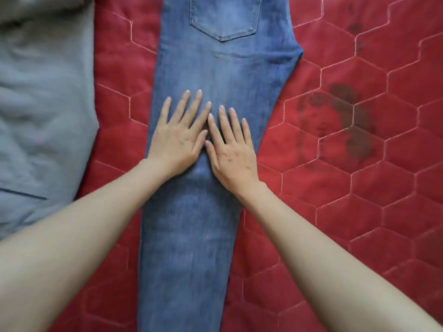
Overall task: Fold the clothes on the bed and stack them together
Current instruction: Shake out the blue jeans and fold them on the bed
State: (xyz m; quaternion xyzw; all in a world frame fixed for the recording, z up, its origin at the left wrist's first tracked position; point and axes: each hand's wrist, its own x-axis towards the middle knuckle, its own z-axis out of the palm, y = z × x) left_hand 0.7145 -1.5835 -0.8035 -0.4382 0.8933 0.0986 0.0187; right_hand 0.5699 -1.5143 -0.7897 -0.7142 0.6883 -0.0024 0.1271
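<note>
While blue jeans (215, 68) lie lengthwise mid-bed on the red quilt (359, 188), left hand (176, 140) and right hand (231, 154) press flat, fingers spread, side by side; grey garment (43, 104) far left.

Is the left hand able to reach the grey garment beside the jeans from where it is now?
Probably yes. The left hand lies flat on the jeans, holding nothing, and the grey garment lies to its left on the red quilt. Only a bare strip of quilt separates them, with nothing in the way.
</note>
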